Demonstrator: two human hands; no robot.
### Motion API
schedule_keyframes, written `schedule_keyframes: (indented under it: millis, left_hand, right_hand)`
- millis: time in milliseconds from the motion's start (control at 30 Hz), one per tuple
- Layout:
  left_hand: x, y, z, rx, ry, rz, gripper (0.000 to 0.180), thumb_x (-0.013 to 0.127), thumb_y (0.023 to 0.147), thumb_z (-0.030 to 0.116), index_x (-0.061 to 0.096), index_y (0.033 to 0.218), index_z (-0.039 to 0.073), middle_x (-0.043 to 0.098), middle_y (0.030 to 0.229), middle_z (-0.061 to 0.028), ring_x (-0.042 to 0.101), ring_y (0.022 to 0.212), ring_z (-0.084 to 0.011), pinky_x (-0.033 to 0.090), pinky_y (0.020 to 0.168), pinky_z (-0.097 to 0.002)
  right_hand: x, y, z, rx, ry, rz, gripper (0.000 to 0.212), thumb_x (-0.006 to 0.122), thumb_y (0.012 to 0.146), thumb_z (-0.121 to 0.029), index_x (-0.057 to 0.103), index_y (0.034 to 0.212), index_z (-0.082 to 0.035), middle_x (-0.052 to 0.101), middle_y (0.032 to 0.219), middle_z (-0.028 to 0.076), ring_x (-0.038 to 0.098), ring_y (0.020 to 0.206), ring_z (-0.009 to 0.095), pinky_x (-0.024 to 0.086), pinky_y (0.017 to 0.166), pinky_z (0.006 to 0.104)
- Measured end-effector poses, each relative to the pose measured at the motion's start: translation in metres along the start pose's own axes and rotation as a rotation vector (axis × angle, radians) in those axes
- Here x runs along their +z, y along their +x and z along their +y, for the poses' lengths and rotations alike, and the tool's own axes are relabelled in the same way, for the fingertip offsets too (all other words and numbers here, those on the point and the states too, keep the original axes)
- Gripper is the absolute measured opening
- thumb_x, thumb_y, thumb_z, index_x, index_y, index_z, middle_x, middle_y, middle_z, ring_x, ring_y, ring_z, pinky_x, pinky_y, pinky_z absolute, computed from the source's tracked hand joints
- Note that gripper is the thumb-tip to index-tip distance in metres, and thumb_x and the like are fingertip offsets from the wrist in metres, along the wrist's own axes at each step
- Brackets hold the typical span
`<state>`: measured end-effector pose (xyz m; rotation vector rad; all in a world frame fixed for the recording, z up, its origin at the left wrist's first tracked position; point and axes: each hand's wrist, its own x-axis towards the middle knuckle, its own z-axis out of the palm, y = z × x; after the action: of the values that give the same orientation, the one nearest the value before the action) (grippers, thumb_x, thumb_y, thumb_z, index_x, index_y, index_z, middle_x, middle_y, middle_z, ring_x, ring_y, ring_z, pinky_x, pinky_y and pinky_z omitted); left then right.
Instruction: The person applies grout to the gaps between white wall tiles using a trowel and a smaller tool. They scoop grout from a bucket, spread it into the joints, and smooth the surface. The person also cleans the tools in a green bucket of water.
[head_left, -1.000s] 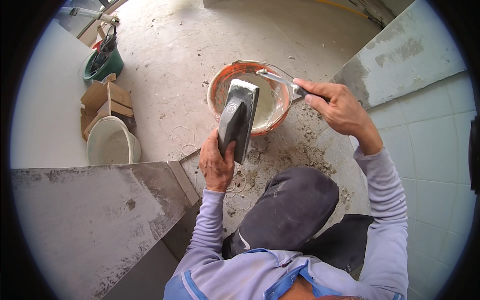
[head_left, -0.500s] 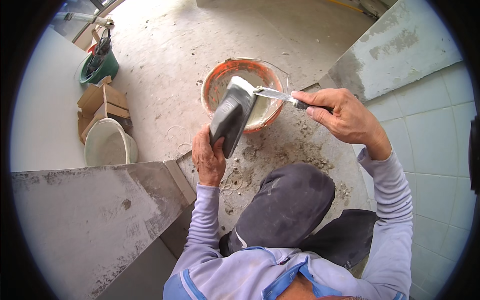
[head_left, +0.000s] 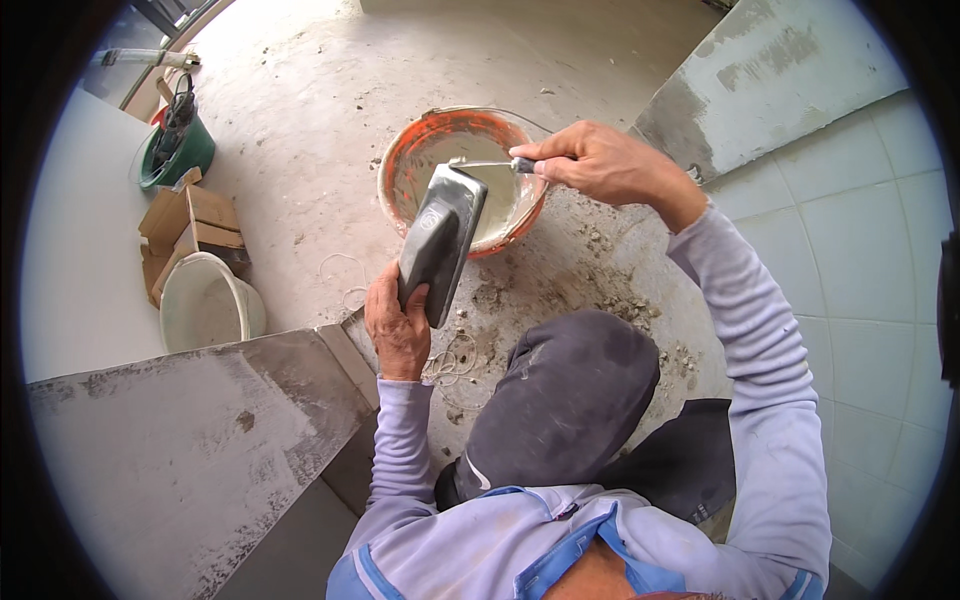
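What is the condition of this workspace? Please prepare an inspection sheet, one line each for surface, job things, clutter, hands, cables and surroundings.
Surface: pale floor, grit scattered near the knee.
Job things: orange bucket with pale paste; float; scraper at the float's upper end.
Clutter: green bucket, carton, white bucket; thin string looped on the floor.
Hands: left hand holds the float; right hand grips the scraper's handle.
Cables: none certain; the dark item in the green bucket is unclear.
Surroundings: tiled wall at right.
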<state>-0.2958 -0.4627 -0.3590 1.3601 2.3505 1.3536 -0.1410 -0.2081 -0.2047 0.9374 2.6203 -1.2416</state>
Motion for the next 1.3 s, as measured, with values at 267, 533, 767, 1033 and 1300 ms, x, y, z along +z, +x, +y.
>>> schedule_keyframes:
  millis: [267,533,767,1033,1300]
  left_hand:
    - [0.015,0.000,0.010,0.057,-0.103,-0.004,0.042,0.067,0.079,0.007,0.054,0.119,0.002,0.061,0.105,-0.0159,0.059,0.098,-0.0325,0.046,0.084,-0.0399]
    - [0.012,0.000,0.005,0.037,-0.118,-0.010,0.042,0.066,0.082,0.007,0.052,0.121,0.001,0.061,0.105,-0.0172,0.059,0.096,-0.0332,0.046,0.084,-0.0398]
    - [0.005,-0.010,0.011,0.074,-0.216,-0.101,0.041,0.066,0.079,0.002,0.054,0.119,0.003,0.062,0.107,-0.0156,0.061,0.098,-0.0306,0.046,0.086,-0.0378]
    - [0.002,-0.015,-0.006,-0.091,-0.311,-0.100,0.038,0.063,0.083,-0.002,0.053,0.120,0.001,0.062,0.102,-0.0108,0.060,0.094,-0.0209,0.045,0.087,-0.0315]
    - [-0.003,-0.015,-0.022,-0.198,-0.734,-0.126,0.029,0.049,0.096,0.004,0.042,0.124,0.003,0.056,0.111,-0.0063,0.055,0.097,-0.0127,0.047,0.083,-0.0271]
  right_hand:
    - [0.007,-0.021,0.012,-0.121,-0.008,0.201,0.035,0.053,0.089,-0.022,0.064,0.119,-0.008,0.068,0.081,0.009,0.055,0.065,0.016,0.045,0.064,0.0321]
    - [0.023,-0.078,-0.005,-0.282,0.031,0.312,0.033,0.058,0.087,-0.012,0.064,0.119,-0.008,0.062,0.069,0.006,0.049,0.057,0.012,0.040,0.055,0.0294]
    - [0.007,-0.015,0.015,0.077,-0.075,0.129,0.037,0.053,0.088,-0.021,0.063,0.121,-0.007,0.060,0.065,0.006,0.050,0.055,0.014,0.043,0.056,0.0321]
    - [0.027,-0.023,0.045,0.111,0.537,0.007,0.035,0.041,0.098,-0.023,0.059,0.120,-0.001,0.061,0.072,0.002,0.051,0.051,0.006,0.042,0.043,0.0200]
    - [0.057,-0.022,0.039,-0.074,0.452,0.308,0.026,0.038,0.099,-0.021,0.054,0.102,-0.001,0.061,0.071,0.010,0.060,0.054,0.016,0.049,0.044,0.0303]
